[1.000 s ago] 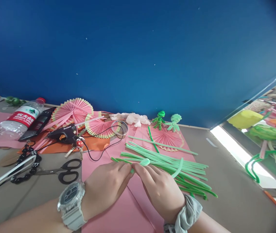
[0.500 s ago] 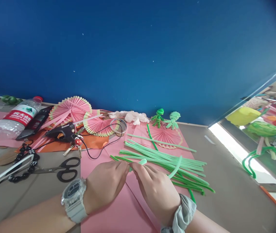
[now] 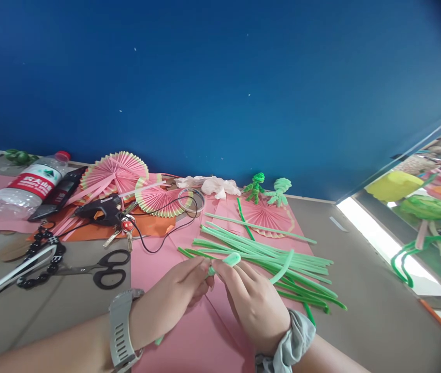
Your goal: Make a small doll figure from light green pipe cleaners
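Note:
Both hands meet over the pink paper (image 3: pixel 189 342), pinching a light green pipe cleaner (image 3: pixel 233 259) between them. Its bent loop sticks up past the fingers of my right hand (image 3: pixel 253 298). My left hand (image 3: pixel 174 295), with a watch on the wrist, grips the same piece just left of that. A light green end pokes out below the left wrist, and another curved length rises behind the right hand. Beyond the hands lie several loose light and darker green pipe cleaners (image 3: pixel 267 249). Two small twisted green figures (image 3: pixel 255 187) stand near the wall.
Black-handled scissors (image 3: pixel 112 269), a black beaded bracelet (image 3: pixel 52 254), keys (image 3: pixel 127 228) and a black glue gun (image 3: pixel 102 210) lie to the left. Farther left is a plastic bottle (image 3: pixel 30 186). Folded pink paper fans (image 3: pixel 115 173) rest along the blue wall (image 3: pixel 205 88).
My left hand has rolled over, turning the watch face out of sight. The green loop shows more between the fingers, and a light green end now appears below my left wrist.

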The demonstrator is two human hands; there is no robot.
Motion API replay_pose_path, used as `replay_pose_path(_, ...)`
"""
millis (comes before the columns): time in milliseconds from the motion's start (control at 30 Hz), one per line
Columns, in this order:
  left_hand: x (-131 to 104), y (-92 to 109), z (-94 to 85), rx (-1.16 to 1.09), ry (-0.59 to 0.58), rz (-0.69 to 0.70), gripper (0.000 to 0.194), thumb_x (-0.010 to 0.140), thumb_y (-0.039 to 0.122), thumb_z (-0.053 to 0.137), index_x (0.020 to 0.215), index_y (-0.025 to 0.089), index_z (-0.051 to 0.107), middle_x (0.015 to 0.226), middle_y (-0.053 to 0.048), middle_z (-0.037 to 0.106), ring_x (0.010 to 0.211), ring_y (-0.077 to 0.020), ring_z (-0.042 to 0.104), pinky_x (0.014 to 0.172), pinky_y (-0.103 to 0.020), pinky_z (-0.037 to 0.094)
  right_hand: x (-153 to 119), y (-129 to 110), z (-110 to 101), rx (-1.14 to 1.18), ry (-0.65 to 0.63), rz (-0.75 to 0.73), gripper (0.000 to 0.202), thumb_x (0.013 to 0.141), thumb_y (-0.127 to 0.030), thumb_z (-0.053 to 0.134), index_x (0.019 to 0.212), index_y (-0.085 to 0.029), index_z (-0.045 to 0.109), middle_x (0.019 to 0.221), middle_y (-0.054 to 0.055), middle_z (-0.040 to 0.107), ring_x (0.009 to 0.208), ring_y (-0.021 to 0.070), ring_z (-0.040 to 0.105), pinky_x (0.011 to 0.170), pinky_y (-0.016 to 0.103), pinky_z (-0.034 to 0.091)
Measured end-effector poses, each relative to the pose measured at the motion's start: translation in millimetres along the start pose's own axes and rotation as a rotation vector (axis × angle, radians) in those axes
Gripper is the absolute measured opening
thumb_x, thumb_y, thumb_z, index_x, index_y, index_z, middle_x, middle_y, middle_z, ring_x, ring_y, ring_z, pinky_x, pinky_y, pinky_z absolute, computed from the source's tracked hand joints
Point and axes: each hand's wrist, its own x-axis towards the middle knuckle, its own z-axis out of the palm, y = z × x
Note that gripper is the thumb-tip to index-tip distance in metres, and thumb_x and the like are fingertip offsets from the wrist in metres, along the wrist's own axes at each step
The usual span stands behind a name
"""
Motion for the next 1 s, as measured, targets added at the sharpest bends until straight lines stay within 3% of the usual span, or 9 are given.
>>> replay_pose_path(133,1.3,-9.1,-1.6,-0.150,-0.048,-0.099,0.030,0.085,0.046,0.037,0.075,0.018,0.042,0.056,0.008,0.024,0.046,-0.0068,0.014,0.043,-0.020,0.015,0.7,3.4,-0.4,0.018,0.064,-0.097,0.029,0.087,-0.009,0.027,0.107,-0.010,0.048,0.075,0.008,0.062,0.065,0.0189,0.055,0.052,0.027,0.046)
replay_pose_path(433,-1.7,-4.4,-8.8,-0.308,-0.188,-0.276,0.019,0.082,0.032,0.039,0.074,0.017,0.047,0.057,0.007,0.028,0.046,-0.0067,0.018,0.046,-0.019,0.021,-0.4,13.7,0.3,0.085,0.132,-0.265,0.036,0.087,-0.010,0.029,0.123,-0.013,0.037,0.077,0.009,0.063,0.063,0.0192,0.053,0.051,0.029,0.044)
replay_pose_path(633,-2.8,-6.3,-6.1,-0.259,-0.098,-0.128,0.034,0.087,0.045,0.031,0.070,0.018,0.042,0.058,0.006,0.029,0.048,-0.0084,0.019,0.046,-0.021,0.021,0.4,15.8,1.1,0.142,0.110,-0.183,0.038,0.086,-0.007,0.030,0.122,-0.015,0.038,0.078,0.007,0.062,0.067,0.0176,0.054,0.057,0.029,0.046)
replay_pose_path(733,-4.0,-4.7,-5.3,-0.071,-0.064,-0.002,0.034,0.088,0.047,0.030,0.072,0.019,0.042,0.059,0.005,0.029,0.049,-0.0088,0.023,0.048,-0.022,0.024,-0.9,14.7,4.8,0.196,0.108,-0.125,0.033,0.087,-0.008,0.033,0.118,-0.017,0.039,0.080,0.006,0.062,0.068,0.0161,0.056,0.058,0.027,0.047)
replay_pose_path(833,-3.0,-4.6,-6.1,0.086,-0.023,0.087,0.031,0.088,0.044,0.035,0.073,0.018,0.043,0.058,0.005,0.031,0.049,-0.0080,0.026,0.047,-0.021,0.025,-2.1,10.6,6.7,0.231,0.191,-0.013,0.024,0.087,-0.013,0.039,0.111,-0.019,0.040,0.080,0.005,0.063,0.067,0.0151,0.059,0.059,0.026,0.048)
replay_pose_path(933,0.4,-9.3,-6.9,0.049,0.020,0.114,0.028,0.089,0.041,0.034,0.075,0.019,0.043,0.058,0.006,0.034,0.047,-0.0068,0.029,0.046,-0.020,0.026,-1.0,6.8,4.4,0.235,0.265,0.096,0.018,0.086,-0.020,0.046,0.103,-0.019,0.041,0.082,0.005,0.064,0.069,0.0156,0.061,0.060,0.026,0.048)
replay_pose_path(1000,2.8,-14.0,-6.9,-0.029,0.047,0.110,0.026,0.089,0.041,0.035,0.077,0.019,0.043,0.057,0.006,0.034,0.046,-0.0062,0.029,0.044,-0.019,0.026,0.6,5.5,1.7,0.228,0.226,0.115,0.012,0.085,-0.019,0.046,0.097,-0.020,0.044,0.081,0.004,0.064,0.068,0.0148,0.061,0.059,0.024,0.047)
